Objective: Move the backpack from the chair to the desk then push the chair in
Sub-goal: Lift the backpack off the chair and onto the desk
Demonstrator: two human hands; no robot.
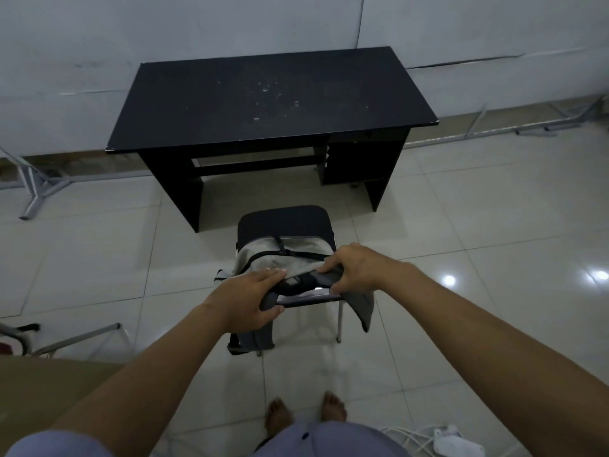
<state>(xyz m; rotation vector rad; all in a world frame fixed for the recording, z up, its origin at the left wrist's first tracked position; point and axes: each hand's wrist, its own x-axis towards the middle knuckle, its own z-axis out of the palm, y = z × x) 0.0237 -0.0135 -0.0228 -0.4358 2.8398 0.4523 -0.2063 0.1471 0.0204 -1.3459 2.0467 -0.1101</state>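
A grey backpack (280,258) with black straps lies on the black chair (283,219), which stands on the floor a short way in front of the black desk (263,100). Its shoulder straps hang over the chair's near edge. My left hand (253,298) grips the dark top part of the backpack at the left. My right hand (356,272) grips the same dark top part at the right. The desk top is bare apart from pale specks.
Metal stand legs (39,189) rest on the tiled floor at the left and along the wall at the right (543,123). A brown box surface (49,390) sits at my lower left. White cables and a plug (448,440) lie by my bare feet.
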